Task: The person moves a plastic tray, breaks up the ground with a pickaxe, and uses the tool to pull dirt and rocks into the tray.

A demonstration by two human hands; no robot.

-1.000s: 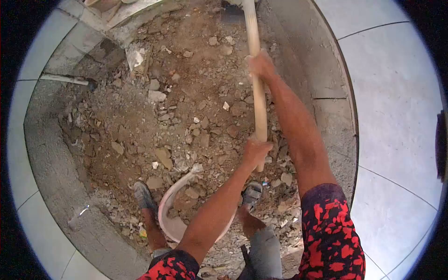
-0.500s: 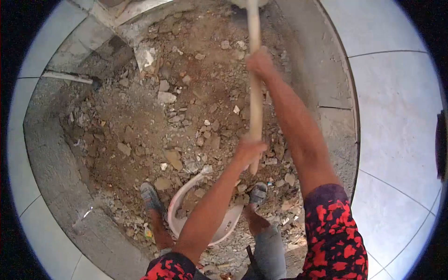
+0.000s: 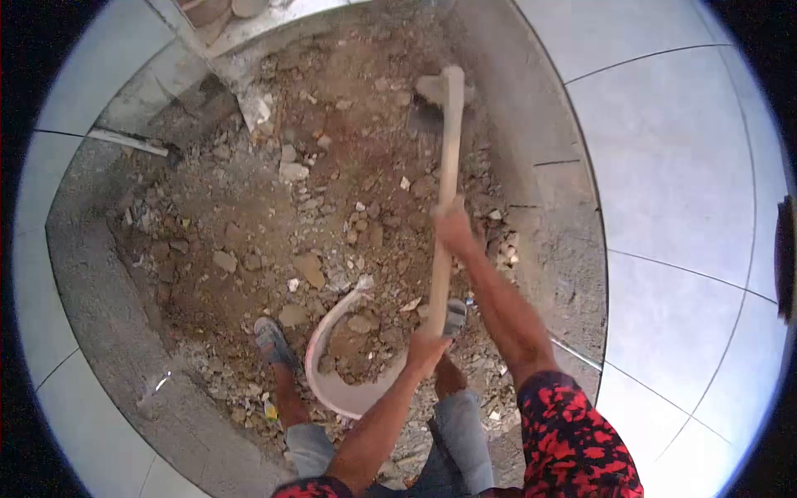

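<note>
Both of my hands are closed round the wooden handle of a hoe (image 3: 449, 158). My left hand (image 3: 427, 349) grips it near its lower end, above my foot. Higher up the shaft, my right hand (image 3: 454, 228) holds it about midway. The hoe's head (image 3: 432, 90) is at the top of the pit, over brown soil and rubble (image 3: 349, 191); its blade is blurred. A pale curved basin (image 3: 314, 363) with soil in it lies between my feet, partly behind my left forearm.
A grey concrete edge (image 3: 91, 266) curves round the pit, with pale floor tiles (image 3: 672, 183) beyond it. A pipe (image 3: 129, 142) juts in at the upper left. My sandalled foot (image 3: 271, 339) stands on rubble left of the basin.
Both hands and the hoe have moved down the view, toward my body. More of the hoe's head shows now. The right hand sits farther from the head end of the handle.
</note>
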